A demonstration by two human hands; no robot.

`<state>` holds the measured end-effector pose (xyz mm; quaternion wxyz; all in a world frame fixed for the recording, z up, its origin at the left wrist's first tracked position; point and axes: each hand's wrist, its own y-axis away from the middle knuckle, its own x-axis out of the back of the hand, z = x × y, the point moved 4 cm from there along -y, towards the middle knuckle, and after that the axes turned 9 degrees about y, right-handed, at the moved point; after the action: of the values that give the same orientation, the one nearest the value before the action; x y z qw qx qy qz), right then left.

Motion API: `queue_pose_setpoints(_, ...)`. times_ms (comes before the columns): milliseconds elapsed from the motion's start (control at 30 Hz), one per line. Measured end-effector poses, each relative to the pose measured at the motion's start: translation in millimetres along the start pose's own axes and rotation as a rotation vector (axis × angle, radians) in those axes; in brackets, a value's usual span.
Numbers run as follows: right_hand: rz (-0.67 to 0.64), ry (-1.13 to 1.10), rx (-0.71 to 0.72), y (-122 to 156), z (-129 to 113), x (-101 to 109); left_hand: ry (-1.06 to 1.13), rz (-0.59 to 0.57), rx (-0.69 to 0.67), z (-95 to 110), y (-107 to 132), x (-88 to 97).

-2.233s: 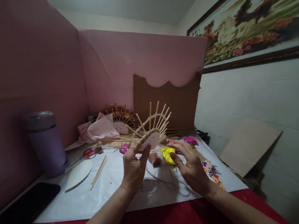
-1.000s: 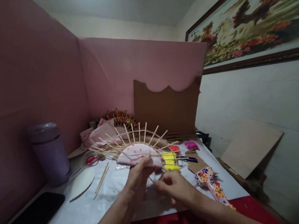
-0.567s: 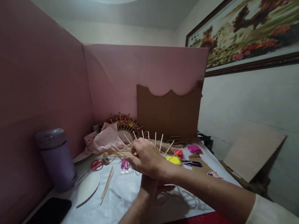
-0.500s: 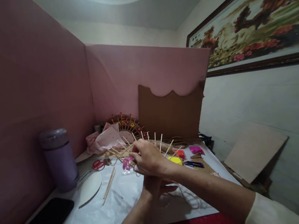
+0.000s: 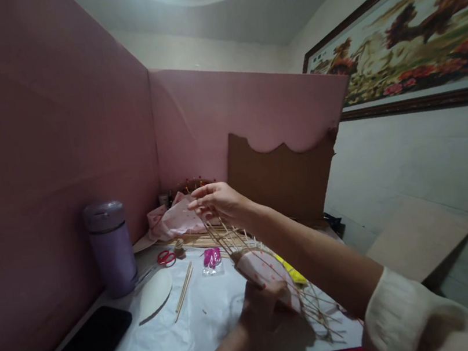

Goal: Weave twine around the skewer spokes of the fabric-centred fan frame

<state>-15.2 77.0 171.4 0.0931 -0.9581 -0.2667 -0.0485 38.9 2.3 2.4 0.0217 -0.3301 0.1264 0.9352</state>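
In the head view, my left hand (image 5: 268, 299) grips a cloth-covered disc (image 5: 259, 267) by its near edge. The disc is pale pink with red dots, and thin wooden sticks (image 5: 221, 237) radiate from its rim. It is tilted, with some sticks pointing up and others down to the right. My right hand (image 5: 218, 201) is raised above the upper sticks, its fingers drawn together in a pinch. Whatever lies between those fingertips is too small to make out. My right forearm hides part of the disc's far side.
On the white sheet lie loose sticks (image 5: 184, 291), a pale oval piece (image 5: 155, 294), red-handled scissors (image 5: 166, 258) and a bagged magenta packet (image 5: 212, 258). A purple tumbler (image 5: 112, 252) stands left, near a dark phone-like slab (image 5: 82, 350). Brown cardboard (image 5: 283, 180) leans behind.
My right hand has lifted up and away from the disc. The disc has turned and tilted, so its dotted face now shows in my left hand. The view has shifted slightly left.
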Motion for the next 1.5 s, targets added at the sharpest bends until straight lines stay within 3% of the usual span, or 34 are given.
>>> queue_pose_setpoints(233,-0.096,-0.113,0.045,-31,-27,-9,0.023,-0.055,-0.006,-5,-3,-0.3)
queue_pose_setpoints(333,-0.002,-0.126,0.11,-41,-38,3,0.054,-0.044,0.003,-11,-10,2.2)
queue_pose_setpoints(433,0.234,-0.097,0.171,-43,-46,40,0.092,-0.001,0.015,-15,-20,8.2)
queue_pose_setpoints(533,0.411,-0.093,0.247,-31,-54,90,0.114,0.022,0.015,-13,-27,15.0)
queue_pose_setpoints(700,0.734,-0.078,0.345,17,-53,182,0.139,-0.015,-0.043,5,-26,18.3)
queue_pose_setpoints(800,0.901,-0.038,0.39,45,-40,224,0.1,-0.084,-0.061,16,-20,15.3)
queue_pose_setpoints(900,0.858,-0.035,0.322,54,-24,248,0.044,-0.208,0.018,22,-12,11.9)
queue_pose_setpoints(1000,0.835,-0.034,0.308,55,-17,263,0.011,-0.294,0.12,28,-7,14.0)
queue_pose_setpoints(1133,0.921,0.005,0.338,59,-15,278,0.035,-0.295,0.122,38,-9,22.4)
queue_pose_setpoints(1367,1.036,0.327,0.181,94,19,284,0.183,-0.181,-0.171,70,-21,27.3)
queue_pose_setpoints(1500,0.936,0.639,-0.063,125,42,268,0.254,-0.136,-0.273,86,-24,31.7)
